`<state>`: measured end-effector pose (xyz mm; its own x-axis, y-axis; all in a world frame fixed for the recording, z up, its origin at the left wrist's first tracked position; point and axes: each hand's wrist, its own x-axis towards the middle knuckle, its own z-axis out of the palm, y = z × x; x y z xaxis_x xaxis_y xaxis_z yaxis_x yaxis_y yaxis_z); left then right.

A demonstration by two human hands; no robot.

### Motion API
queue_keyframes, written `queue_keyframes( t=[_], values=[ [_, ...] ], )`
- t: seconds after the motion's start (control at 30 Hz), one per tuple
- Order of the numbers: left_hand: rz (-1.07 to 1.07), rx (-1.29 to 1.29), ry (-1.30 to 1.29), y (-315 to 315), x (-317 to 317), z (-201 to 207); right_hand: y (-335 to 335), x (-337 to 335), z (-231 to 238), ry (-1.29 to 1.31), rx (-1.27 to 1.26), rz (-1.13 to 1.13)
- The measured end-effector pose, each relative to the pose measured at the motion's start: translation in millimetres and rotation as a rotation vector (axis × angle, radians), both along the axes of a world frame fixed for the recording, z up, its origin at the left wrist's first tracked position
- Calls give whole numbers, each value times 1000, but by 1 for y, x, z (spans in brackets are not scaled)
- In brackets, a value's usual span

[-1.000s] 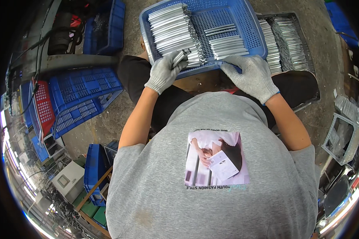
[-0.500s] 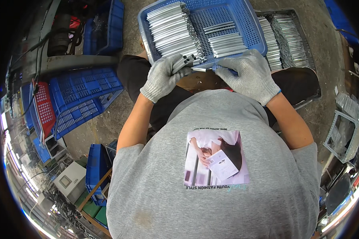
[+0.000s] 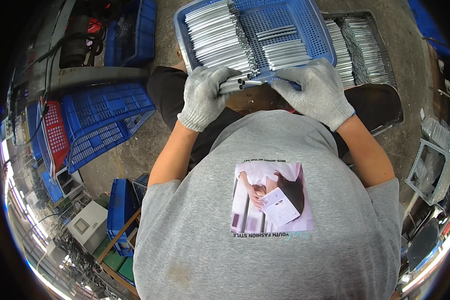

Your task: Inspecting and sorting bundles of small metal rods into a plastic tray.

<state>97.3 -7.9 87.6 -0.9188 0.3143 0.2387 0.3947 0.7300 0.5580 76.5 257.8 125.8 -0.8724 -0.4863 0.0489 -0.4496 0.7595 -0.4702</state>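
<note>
Red perforated crate point(image 3: 56, 131): far left, tilted, close against blue crates.
Blue crates point(image 3: 105, 107): slatted, left of the person's legs.
Blue bin point(image 3: 146, 35): upper left, above the crates.
Left hand point(image 3: 205, 95): in a grey knit glove, just at the near rim of the basket, fingers clamped on a small bunch of metal tubes.
Metal tubes point(image 3: 230, 86): short and silvery, gripped side by side, round open ends facing right.
Blue basket point(image 3: 270, 17): in front of the person, mesh-floored, with a tall stack point(image 3: 217, 37) of similar tubes at left and a smaller stack point(image 3: 286, 55) at right.
Right hand point(image 3: 315, 92): gloved alike, near the tube ends, fingers curled and thumb extended toward the left; whether they pinch anything cannot be told.
Dark tray point(image 3: 383, 50): right of the basket, holding more silvery pieces in rows.
Metal frame point(image 3: 415, 162): far right, pale, perforated along its bars.
</note>
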Motion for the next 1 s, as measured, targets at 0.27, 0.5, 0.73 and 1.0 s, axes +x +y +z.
queue_keyframes(
  t=[0.27, 0.5, 0.73, 1.0],
  values=[
    [0, 50, -26, -2, 3, -5, 2, -1, -10, 1, -5, 52],
    [-7, 39, -38, -5, 2, -5, 0, -3, -1, -129, -61, -1],
    [-1, 116, -72, -4, 4, -8, 0, -4, -8, -141, 7, 32],
    [17, 102, -47, -6, -1, -11, -6, -6, -6, -256, -70, -53]
  ],
)
